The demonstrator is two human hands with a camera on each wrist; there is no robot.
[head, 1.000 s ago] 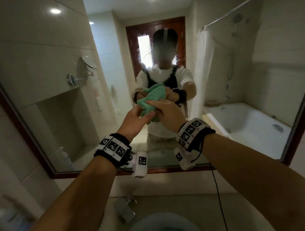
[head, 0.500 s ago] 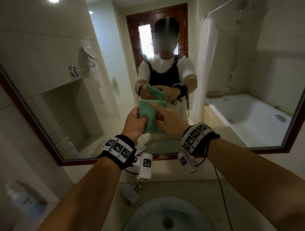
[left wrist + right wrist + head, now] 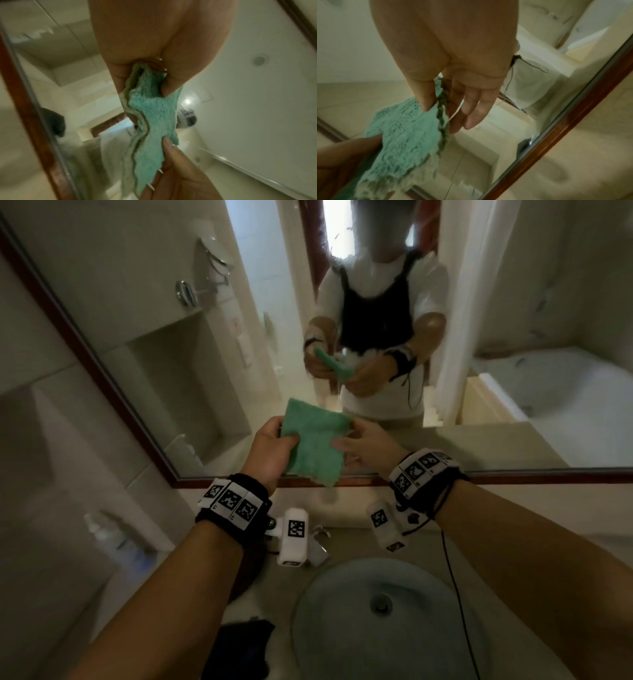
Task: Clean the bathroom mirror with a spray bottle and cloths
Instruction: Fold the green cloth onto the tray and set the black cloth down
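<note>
Cloth point(image 3: 313, 445) between hands, before mirror point(image 3: 164, 344), above sink point(image 3: 342, 611).

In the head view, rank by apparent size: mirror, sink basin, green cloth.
1. mirror
2. sink basin; it looms large partly through nearness to the camera
3. green cloth, held by both hands

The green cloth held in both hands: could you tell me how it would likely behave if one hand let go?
The green cloth would probably flop down: its free lower edge already hangs wavy and unsupported. It looks light, since the left hand and right hand merely pinch it. Its fluffy pile seems unlikely to slip.
</note>
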